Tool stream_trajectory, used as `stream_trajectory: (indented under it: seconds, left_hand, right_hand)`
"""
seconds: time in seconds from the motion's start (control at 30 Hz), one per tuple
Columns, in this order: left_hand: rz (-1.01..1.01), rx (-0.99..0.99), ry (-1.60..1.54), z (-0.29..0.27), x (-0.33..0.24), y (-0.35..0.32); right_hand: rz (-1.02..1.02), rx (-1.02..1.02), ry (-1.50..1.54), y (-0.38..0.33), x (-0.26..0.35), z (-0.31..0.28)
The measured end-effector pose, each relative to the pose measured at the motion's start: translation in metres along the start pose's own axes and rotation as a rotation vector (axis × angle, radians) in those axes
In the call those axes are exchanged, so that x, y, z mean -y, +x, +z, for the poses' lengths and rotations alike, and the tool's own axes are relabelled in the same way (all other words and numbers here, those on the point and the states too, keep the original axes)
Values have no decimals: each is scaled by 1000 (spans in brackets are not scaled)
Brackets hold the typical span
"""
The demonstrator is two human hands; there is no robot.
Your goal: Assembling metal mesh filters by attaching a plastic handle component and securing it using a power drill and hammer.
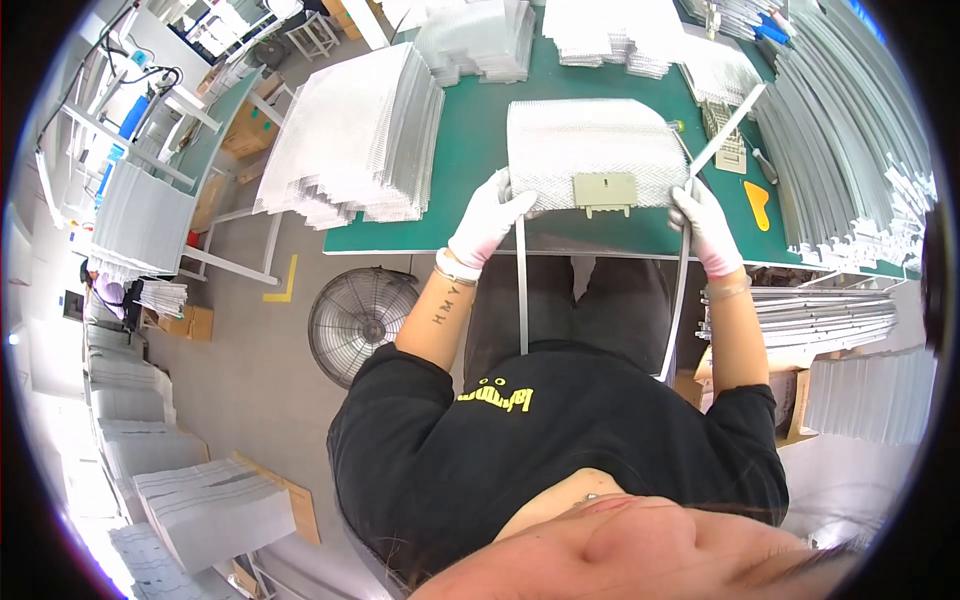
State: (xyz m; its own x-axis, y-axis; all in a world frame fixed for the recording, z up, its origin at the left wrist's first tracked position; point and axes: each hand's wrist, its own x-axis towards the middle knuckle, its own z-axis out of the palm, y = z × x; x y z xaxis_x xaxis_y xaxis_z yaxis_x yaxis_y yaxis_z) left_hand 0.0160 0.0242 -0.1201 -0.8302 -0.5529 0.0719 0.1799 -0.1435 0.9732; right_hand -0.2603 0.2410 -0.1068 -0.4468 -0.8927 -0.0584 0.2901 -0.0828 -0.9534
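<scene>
A silvery mesh panel [595, 140] lies over the green table's near edge, its near edge bent down toward me. On that edge sits a small beige plastic plate [604, 190] with short prongs. My white-gloved left hand [492, 215] is closed on the panel's near left corner, where a thin pale strip [522, 290] hangs toward my lap. At the near right corner, my gloved right hand [706, 228] pinches the panel beside a second strip [678, 300] that hangs down. A wider white strip [728, 128] slants up and away from the right hand. Fingertips are partly hidden behind the panel.
Mesh sheets [365, 130] are piled on the table's left. To the right lie a yellow tool [757, 206], a screwdriver [765, 165], a beige plastic rack [724, 135] and long stacked strips [840, 130]. A black floor fan [365, 325] stands at my left.
</scene>
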Motion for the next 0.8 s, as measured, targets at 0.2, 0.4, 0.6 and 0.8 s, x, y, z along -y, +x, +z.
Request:
stream_trajectory:
  seconds: [0.2, 0.4, 0.6, 0.8]
  left_hand:
    - [134, -312, -2, 32, -19, -24]
    - [198, -263, 37, 36, -39, -61]
    - [6, -321, 30, 44, -69, -94]
    - [540, -470, 253, 49, -72, -110]
  right_hand:
    - [-189, 13, -47, -22, 23, 10]
    - [-256, 44, -112, -37, 32, 20]
    - [-295, 47, -110, -44, 39, 32]
    - [-368, 113, -255, -35, 44, 50]
